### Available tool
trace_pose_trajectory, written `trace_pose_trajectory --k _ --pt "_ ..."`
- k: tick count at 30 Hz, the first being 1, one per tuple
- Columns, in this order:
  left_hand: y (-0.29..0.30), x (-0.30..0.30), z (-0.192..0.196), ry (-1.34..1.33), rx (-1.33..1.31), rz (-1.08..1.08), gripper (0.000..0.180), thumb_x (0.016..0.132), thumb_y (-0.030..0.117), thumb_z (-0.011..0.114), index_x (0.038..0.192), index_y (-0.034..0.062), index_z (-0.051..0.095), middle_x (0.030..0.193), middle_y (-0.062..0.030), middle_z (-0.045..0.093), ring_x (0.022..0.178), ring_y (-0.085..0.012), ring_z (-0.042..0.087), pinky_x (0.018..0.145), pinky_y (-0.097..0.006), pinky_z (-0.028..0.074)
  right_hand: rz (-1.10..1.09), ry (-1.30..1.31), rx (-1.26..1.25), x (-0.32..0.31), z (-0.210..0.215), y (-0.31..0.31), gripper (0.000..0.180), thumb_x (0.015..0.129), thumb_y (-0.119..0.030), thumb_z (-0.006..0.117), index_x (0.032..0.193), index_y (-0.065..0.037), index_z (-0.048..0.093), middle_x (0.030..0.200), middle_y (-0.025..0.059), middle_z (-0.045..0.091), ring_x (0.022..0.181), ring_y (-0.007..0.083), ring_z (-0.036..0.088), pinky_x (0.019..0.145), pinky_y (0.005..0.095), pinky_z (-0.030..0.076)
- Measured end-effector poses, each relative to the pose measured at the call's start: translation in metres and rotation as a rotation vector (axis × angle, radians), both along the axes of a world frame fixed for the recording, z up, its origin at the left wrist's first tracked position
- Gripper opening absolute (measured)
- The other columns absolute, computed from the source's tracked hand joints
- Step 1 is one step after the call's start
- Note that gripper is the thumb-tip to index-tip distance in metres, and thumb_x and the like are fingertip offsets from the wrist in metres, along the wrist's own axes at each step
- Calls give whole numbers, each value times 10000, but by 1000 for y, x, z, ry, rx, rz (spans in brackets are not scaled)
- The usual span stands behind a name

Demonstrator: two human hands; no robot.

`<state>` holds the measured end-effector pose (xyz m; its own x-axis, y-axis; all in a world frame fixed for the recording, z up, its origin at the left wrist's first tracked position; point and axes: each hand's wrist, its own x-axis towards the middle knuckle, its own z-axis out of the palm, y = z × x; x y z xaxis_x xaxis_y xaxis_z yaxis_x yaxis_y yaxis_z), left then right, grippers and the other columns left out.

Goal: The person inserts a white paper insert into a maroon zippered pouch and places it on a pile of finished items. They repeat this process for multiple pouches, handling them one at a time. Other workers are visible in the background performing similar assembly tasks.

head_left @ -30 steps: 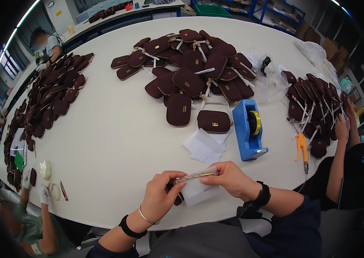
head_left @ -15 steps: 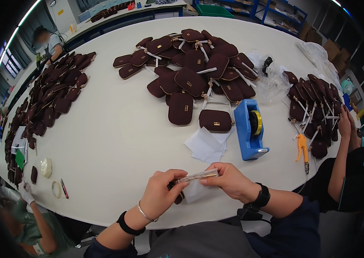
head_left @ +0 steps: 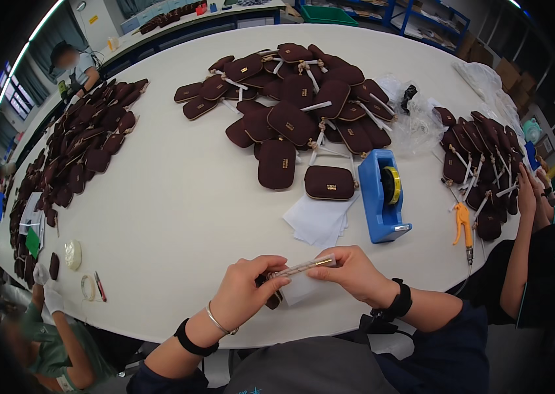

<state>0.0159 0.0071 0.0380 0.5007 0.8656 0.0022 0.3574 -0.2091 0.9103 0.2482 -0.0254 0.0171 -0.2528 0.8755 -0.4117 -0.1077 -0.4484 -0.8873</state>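
Note:
My left hand (head_left: 246,287) pinches one end of a pale braided cord (head_left: 301,267) with a gold-coloured tip. At its other end, my right hand (head_left: 355,276) grips the cord and a thin white sheet of paper (head_left: 299,289) that partly wraps it. A dark brown pouch (head_left: 273,301) shows under my left fingers, mostly hidden. Beyond my hands lie a stack of white paper sheets (head_left: 317,220) and a brown zipped pouch (head_left: 329,183) with gold lettering. A blue tape dispenser (head_left: 372,197) with yellow tape stands to the right of them.
A large heap of brown pouches (head_left: 290,121) with white-wrapped cords covers the table's far middle. More pouches are piled left (head_left: 84,154) and right (head_left: 481,148). An orange air gun (head_left: 463,226), a tape roll (head_left: 87,287) and a pen (head_left: 100,286) lie about. Co-workers stand at both sides.
My right hand has shifted slightly, and the white paper now sits more rolled along the cord. At the left, a co-worker's gloved hands have moved.

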Motion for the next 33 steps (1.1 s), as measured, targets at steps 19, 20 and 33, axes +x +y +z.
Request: trace_pose_trajectory --k 19,20,33 --pt "5 7 7 156 126 -46 186 801 77 754 974 21 720 809 -111 706 681 -218 623 667 -315 498 -18 53 -34 3 -5 0 125 848 -74 758 933 -3 698 845 13 668 789 58 594 722 202 470" --pt "5 7 5 169 153 -40 180 794 75 757 963 23 722 804 -108 704 683 -223 621 665 -317 497 -20 57 -37 3 -4 0 134 852 -86 758 937 -2 698 847 13 668 788 58 591 724 202 466" --pt "9 14 8 142 117 -74 172 811 139 760 957 52 739 706 -82 652 643 -213 572 653 -325 449 0 -12 33 3 -4 -2 126 891 -139 728 935 -22 714 788 -43 612 731 26 490 661 196 388"
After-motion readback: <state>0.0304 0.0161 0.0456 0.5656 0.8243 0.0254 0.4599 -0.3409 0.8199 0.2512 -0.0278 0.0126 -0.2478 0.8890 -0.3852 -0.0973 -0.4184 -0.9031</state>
